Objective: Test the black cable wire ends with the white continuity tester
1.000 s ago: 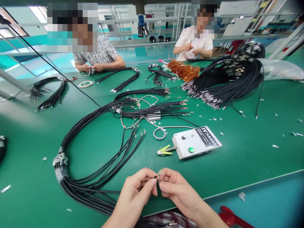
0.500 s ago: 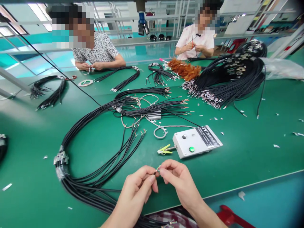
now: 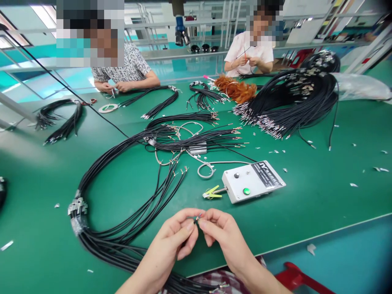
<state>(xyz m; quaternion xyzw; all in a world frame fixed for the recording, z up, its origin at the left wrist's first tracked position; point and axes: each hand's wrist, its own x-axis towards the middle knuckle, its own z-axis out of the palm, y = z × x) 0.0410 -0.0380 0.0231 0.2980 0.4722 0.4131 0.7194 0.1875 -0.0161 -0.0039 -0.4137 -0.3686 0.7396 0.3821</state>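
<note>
My left hand pinches the end of a black cable near the front edge of the green table. Thin coloured wires stick out of that end, and the fingertips of my right hand are closed on them. A looped bundle of black cables, bound with clear wrap, curves round to the left and runs under my left forearm. Just beyond my hands sits a grey box with a green button and a yellow clip at its left side.
A large heap of black cables lies at the back right beside orange strands. Two people sit across the table, their hands at small parts. A roll of tape lies at the back left. White scraps are scattered about.
My hands have shifted slightly left and closer together, and the wires between my fingertips now point more upward. The whole view has moved a little.
</note>
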